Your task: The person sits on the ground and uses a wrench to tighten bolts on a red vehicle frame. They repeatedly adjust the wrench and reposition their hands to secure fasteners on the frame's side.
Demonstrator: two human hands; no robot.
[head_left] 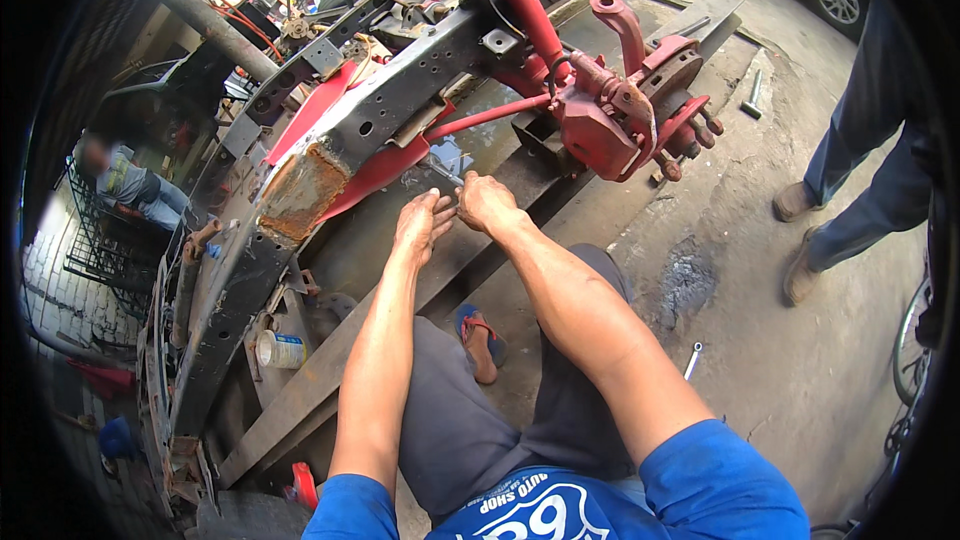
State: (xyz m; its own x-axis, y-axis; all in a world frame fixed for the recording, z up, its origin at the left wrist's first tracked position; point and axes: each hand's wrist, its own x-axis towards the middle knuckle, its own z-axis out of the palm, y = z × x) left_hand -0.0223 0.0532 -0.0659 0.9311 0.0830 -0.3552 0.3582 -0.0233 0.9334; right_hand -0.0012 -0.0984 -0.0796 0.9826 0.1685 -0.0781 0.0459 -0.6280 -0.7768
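Metal tool (pixel 446 173), thin and silvery, sits between my two hands right under the black chassis rail (pixel 400 100), its far end reaching up toward the red panel (pixel 375 172) bolted beneath that rail. My right hand (pixel 486 205) is curled into a fist around the near end of it, and my left hand (pixel 422 223) lies just beside, fingers stretched out and touching the right hand's knuckles, so both hands are together at the one spot. Whether the left fingers actually pinch the tool I cannot tell; they cover that part.

Just left of my hands the rail shows a rusty bare patch (pixel 302 192). To the right a red rod (pixel 490 117) runs across to the red wheel hub (pixel 640 110) with its studs sticking out, and a red shock absorber (pixel 535 20) rises behind it. Under my forearms a long rusty steel beam (pixel 330 360) slants across the concrete floor (pixel 800 360). My foot in a blue sandal (pixel 480 340) rests beside it. A white plastic jar (pixel 280 349) stands near the frame on my left, a small spanner (pixel 692 361) lies on the floor to my right, and a hammer (pixel 753 95) lies farther off. Another person's legs in jeans (pixel 865 150) stand at the right edge, and someone sits at the far left (pixel 130 185).
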